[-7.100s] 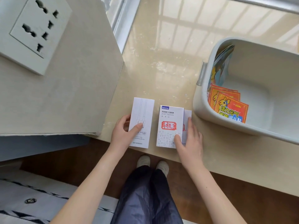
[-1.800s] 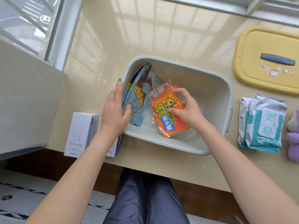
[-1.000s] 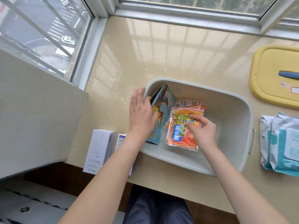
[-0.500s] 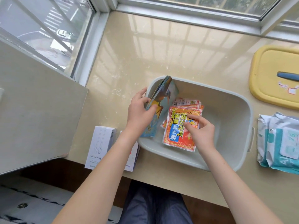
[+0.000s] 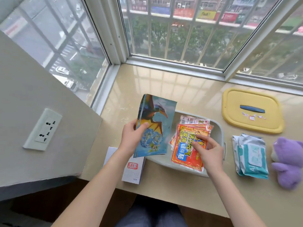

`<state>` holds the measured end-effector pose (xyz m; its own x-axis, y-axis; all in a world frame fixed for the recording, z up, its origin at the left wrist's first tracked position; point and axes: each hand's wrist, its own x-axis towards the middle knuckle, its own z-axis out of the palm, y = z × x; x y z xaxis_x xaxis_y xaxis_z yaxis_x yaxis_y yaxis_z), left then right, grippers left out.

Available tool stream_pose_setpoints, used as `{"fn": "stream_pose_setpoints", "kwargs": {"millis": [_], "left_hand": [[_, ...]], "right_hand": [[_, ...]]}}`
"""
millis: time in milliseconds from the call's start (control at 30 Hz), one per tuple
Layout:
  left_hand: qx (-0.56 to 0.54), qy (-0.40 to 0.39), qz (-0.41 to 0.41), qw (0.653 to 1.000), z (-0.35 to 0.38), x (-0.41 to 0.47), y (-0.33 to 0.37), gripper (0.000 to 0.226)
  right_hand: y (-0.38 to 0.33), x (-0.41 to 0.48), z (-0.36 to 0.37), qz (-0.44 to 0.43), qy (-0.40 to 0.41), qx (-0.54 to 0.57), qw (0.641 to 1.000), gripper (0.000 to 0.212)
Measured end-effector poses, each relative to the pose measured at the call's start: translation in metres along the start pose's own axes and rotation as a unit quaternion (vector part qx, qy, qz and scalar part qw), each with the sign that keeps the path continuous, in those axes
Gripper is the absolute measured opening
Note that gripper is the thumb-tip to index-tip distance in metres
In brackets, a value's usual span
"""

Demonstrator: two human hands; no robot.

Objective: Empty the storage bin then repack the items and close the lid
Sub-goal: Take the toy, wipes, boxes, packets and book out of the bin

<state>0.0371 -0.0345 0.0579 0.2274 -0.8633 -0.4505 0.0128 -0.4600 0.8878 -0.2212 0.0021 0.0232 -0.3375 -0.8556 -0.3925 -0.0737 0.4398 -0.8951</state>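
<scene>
- The beige windowsill (image 5: pixel 164 89) is my work surface. Everything unpacked lies spread along it, within reach.
- The grey storage bin (image 5: pixel 219 126) sits on the sill straight ahead, mostly hidden behind what the 2 hands hold. I judge the emptying to be nearly done.
- The yellow lid (image 5: pixel 252 110) lies flat, handle up, beyond the bin's right end, clear of the opening. The small stickers by its handle are unreadable.
- My left hand (image 5: pixel 131 138) clamps a thin stack of booklets (image 5: pixel 154 126), thumb on the cover and fingers behind. They are lifted upright over the bin's left end. The cover shows a winged dinosaur, and I can read no title.
- My right hand (image 5: pixel 208 149) pinches a fan of orange-red packets (image 5: pixel 186 154) over the bin's right half. Their large Chinese characters run sideways to me.
- The wipe packs (image 5: pixel 250 156) lie just right of the bin, their lettering blurred.
- A purple plush (image 5: pixel 288 161) sits beside the wipe packs.
- A white box (image 5: pixel 132 167) lies left of the bin, partly under my left forearm. It bears a red seal-style stamp, and its print is too small to read.
</scene>
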Motion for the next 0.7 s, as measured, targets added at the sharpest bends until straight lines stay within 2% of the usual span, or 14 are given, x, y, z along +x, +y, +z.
{"fn": "stream_pose_setpoints", "kwargs": {"millis": [200, 367, 467, 700], "left_hand": [[-0.052, -0.06, -0.032, 0.996, -0.022, -0.035, 0.018, 0.008], [-0.049, -0.155, -0.062, 0.985, -0.025, -0.065, -0.003, 0.016], [-0.029, -0.172, -0.094, 0.98, -0.018, -0.08, -0.02, 0.023], [-0.059, -0.216, -0.104, 0.969, 0.0, -0.091, -0.02, 0.016]], "right_hand": [[-0.033, -0.057, -0.032, -0.014, 0.043, 0.03, 0.999, 0.024], [-0.028, -0.101, -0.05, -0.018, 0.076, 0.058, 0.995, 0.025], [-0.018, -0.116, -0.062, -0.002, 0.092, 0.074, 0.993, 0.025], [-0.009, -0.134, -0.111, 0.023, 0.133, 0.099, 0.986, 0.025]]}}
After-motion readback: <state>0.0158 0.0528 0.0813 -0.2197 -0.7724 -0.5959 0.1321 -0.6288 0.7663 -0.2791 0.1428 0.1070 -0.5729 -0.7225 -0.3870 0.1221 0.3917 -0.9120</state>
